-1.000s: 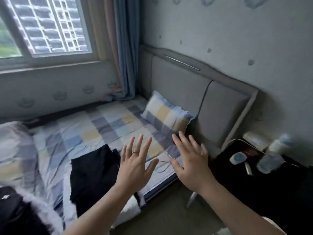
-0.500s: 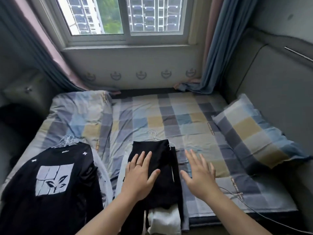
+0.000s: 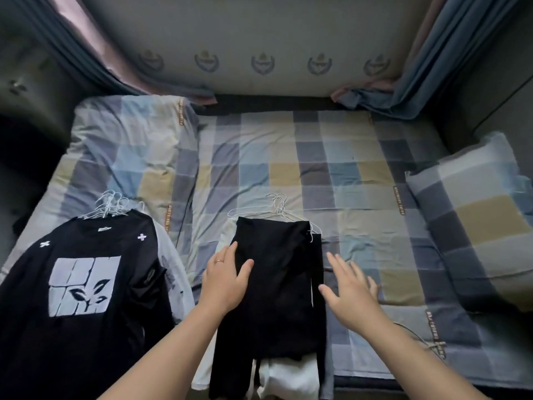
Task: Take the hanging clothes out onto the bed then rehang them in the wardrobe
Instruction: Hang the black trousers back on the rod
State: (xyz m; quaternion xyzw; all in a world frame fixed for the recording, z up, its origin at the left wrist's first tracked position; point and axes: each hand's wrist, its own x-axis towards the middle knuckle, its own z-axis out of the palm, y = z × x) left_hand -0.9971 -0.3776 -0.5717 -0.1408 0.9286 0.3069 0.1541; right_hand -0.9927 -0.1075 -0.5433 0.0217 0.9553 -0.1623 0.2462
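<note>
We've swung round off the headboard corner and now face the bed square on. Our head is tipped lower than half a second back, and the window has dropped out of the top of the view. Both lots of clothes lie out on it, so by our reading the first half of the job is done or nearly so, and the rehang comes next.

Far out to the left of our left hand lies the big black printed T-shirt stack, with no hand on it. Between the two hands is the black garment pile, with a white garment showing underneath at the near end.

That left hand was up in the air a second ago. It has come down flat on the pile's left edge, fingers straight and together, thumb spread across the black cloth, gripping nothing. The right hand has dropped too. It is empty, fingers splayed apart, over the checked sheet just right of the pile. It is blurred, so we can't tell whether it touches.

Ahead of the fingertips lie the pile's wire hangers, hooks pointing away from us and apart from either hand. The T-shirts' hangers bunch ahead and off to the left. Our guess is we gather this pile by the hooks next, and those loose wires could tangle. Smallest of all is the ring on the left hand.
</note>
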